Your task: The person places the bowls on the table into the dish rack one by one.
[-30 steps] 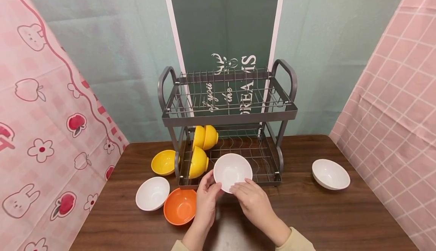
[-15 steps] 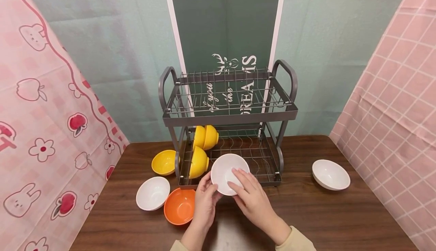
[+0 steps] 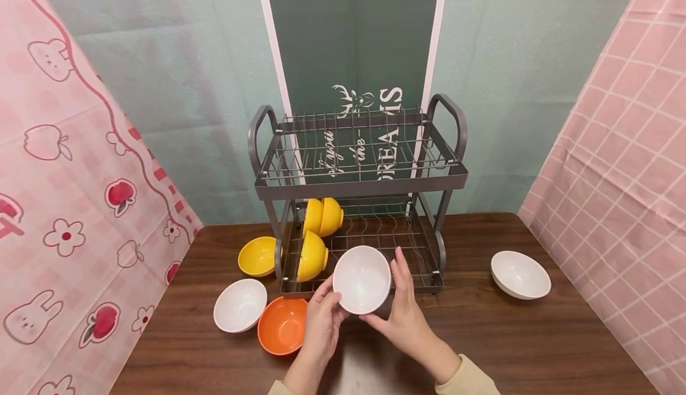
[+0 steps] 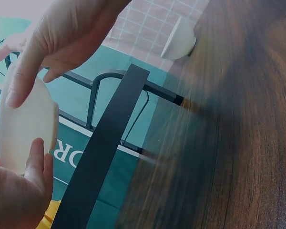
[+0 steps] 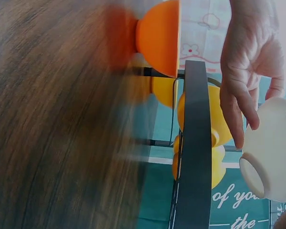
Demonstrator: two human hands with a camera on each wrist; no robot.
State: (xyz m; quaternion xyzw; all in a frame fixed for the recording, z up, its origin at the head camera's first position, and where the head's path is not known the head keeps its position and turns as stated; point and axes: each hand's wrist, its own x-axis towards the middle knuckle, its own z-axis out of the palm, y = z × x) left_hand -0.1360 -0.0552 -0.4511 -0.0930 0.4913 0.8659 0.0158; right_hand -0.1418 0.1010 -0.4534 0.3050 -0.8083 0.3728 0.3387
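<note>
Glossy white round bowl (image 3: 361, 280): held before the dark-grey metal two-tier rack (image 3: 361, 189). Left hand (image 3: 323, 320) pinches its lower-left side, apparently bearing the weight; right hand (image 3: 405, 317) has thumb and fingers apart alongside, contact uncertain.

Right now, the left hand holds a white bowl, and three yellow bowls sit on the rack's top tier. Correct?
Wrong tier: the head view shows the three yellow bowls on the rack's lower tier. The left hand does hold a white bowl.

Held bowl (image 5: 271, 152) cut off in right-wrist view, lettering (image 3: 387, 154) partly behind rack (image 3: 361, 188)
</note>
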